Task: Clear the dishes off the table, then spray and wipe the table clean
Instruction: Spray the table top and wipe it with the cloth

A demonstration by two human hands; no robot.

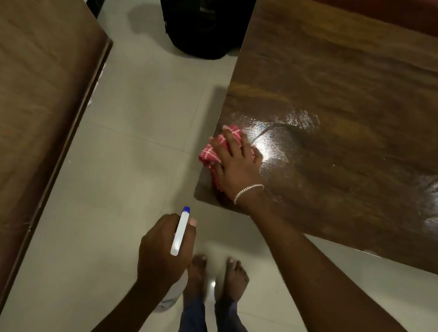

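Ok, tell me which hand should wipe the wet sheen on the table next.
Right, probably. The right hand lies flat on the red checked cloth on the wooden table, beside the wet sheen; the left hand grips the spray bottle over the floor.

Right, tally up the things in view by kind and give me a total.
Cloths: 1, the red checked cloth under the right hand
Spray bottles: 1, the spray bottle in the left hand
Wooden tops: 2, the wet table and the wooden surface on the left
Black bags: 1, the black bag on the floor
Total: 5
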